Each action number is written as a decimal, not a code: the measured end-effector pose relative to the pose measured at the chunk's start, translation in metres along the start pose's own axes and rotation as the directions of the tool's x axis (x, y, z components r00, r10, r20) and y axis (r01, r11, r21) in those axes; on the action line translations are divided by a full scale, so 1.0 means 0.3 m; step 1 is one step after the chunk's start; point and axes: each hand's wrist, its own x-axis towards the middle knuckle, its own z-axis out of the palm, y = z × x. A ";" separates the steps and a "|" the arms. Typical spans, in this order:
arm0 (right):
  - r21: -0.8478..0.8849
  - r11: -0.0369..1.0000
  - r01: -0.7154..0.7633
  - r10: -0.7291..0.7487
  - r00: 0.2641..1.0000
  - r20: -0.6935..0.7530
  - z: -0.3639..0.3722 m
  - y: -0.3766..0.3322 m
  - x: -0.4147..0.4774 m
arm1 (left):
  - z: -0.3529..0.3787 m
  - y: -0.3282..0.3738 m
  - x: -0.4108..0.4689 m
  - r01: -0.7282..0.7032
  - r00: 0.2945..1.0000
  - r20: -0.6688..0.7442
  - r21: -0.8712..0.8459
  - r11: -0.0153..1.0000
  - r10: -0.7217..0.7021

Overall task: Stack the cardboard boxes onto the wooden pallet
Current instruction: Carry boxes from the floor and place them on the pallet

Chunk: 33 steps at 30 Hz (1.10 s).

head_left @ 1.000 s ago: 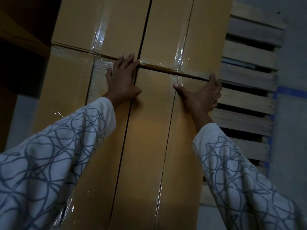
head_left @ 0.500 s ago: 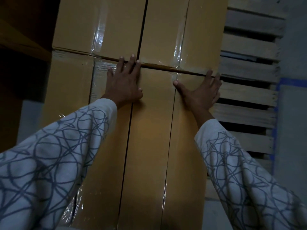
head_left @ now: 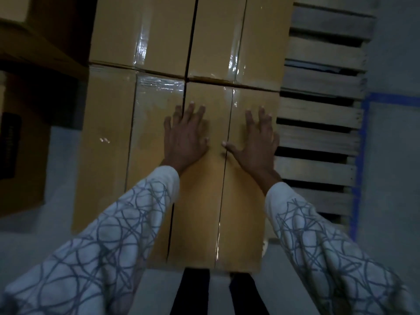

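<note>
Four cardboard boxes (head_left: pixel 159 42) fill the centre of the frame, packed two by two with dark gaps between them and shiny clear tape along their top seams. To their right is the wooden pallet (head_left: pixel 322 114), its bare slats running in under the boxes' right edge. Grey floor (head_left: pixel 395 201) lies at far right, marked by a blue tape line (head_left: pixel 362 155) just beside the pallet. More brown cartons (head_left: pixel 29 160) stand in shadow at the left edge. Two patterned white sleeves (head_left: pixel 102 246) reach up from the lower corners. The left hand (head_left: pixel 185 137) lies flat on the lower right box (head_left: pixel 200 212), its outer fingers over the gap to the neighbouring box. The right hand (head_left: pixel 254 142) lies flat on the same box, right of its tape seam. Both hands' fingers are straight and spread, grasping nothing.
</note>
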 end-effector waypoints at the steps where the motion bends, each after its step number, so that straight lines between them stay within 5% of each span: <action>1: -0.012 1.000 0.018 -0.018 0.999 0.042 -0.017 -0.002 -0.067 | -0.006 0.031 -0.071 0.007 1.000 0.019 -0.026 1.000 -0.007; 10: -0.128 0.983 0.130 -0.079 0.934 0.347 -0.435 -0.086 -0.652 | -0.355 0.268 -0.669 0.203 0.907 0.410 -0.232 0.951 -0.093; 15: -0.161 0.897 0.411 -0.294 0.829 0.475 -0.709 -0.219 -0.979 | -0.637 0.361 -1.015 0.322 0.917 0.366 -0.450 0.833 -0.156; 22: 0.105 0.899 0.425 -0.411 0.735 0.540 -0.899 -0.436 -1.315 | -0.806 0.392 -1.547 0.441 0.873 0.249 -0.770 0.461 -0.419; 26: 0.234 0.846 0.479 -0.530 0.700 0.478 -0.855 -0.582 -1.502 | -0.846 0.332 -1.801 0.419 0.757 0.248 -0.894 0.158 -0.605; 33: 0.275 0.786 0.553 -0.581 0.509 0.636 -0.568 -0.884 -1.771 | -0.812 0.041 -2.205 0.274 0.573 0.227 -0.959 -0.077 -0.788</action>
